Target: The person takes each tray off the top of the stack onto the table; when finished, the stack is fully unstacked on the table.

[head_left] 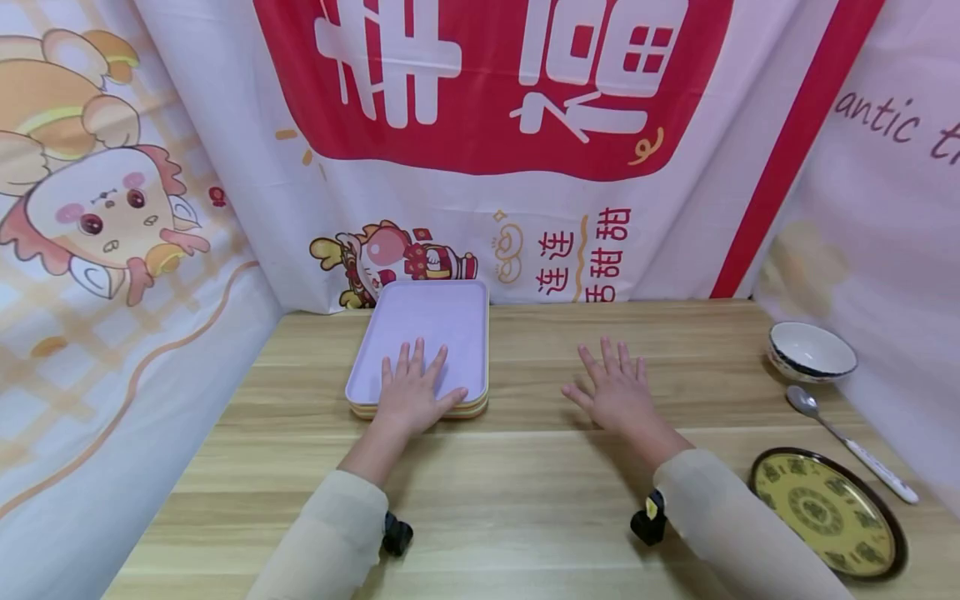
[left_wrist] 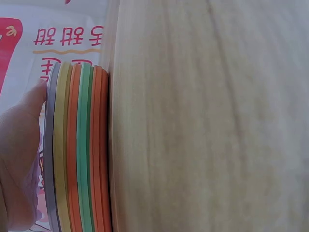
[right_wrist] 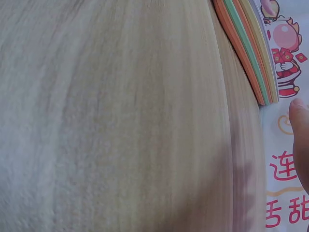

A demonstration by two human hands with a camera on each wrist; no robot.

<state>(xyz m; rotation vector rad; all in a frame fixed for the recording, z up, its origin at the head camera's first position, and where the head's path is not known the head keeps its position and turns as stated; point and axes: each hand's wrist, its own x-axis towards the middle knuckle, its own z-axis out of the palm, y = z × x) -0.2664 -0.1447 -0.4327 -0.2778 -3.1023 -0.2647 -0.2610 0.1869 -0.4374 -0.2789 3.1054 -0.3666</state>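
In the head view a stack of rectangular trays (head_left: 427,317) lies at the back of the wooden table, a lilac one on top. My left hand (head_left: 411,392) is over the near part of that top tray, fingers straight and spread. From the left wrist view the tray stack (left_wrist: 84,150) shows its layered edges in lilac, yellow, orange and green, with the hand close against the lilac side. My right hand (head_left: 618,396) is right of the stack, fingers spread and nothing in them. Only part of the right thumb (right_wrist: 300,140) appears in the right wrist view.
At the right side of the table (head_left: 525,500) are a white bowl (head_left: 810,350) with a dark rim, a spoon (head_left: 847,442) with a white handle, and a dark-rimmed oval plate (head_left: 817,512) with a yellow pattern. Printed cloth (head_left: 480,192) closes off the back and both sides.
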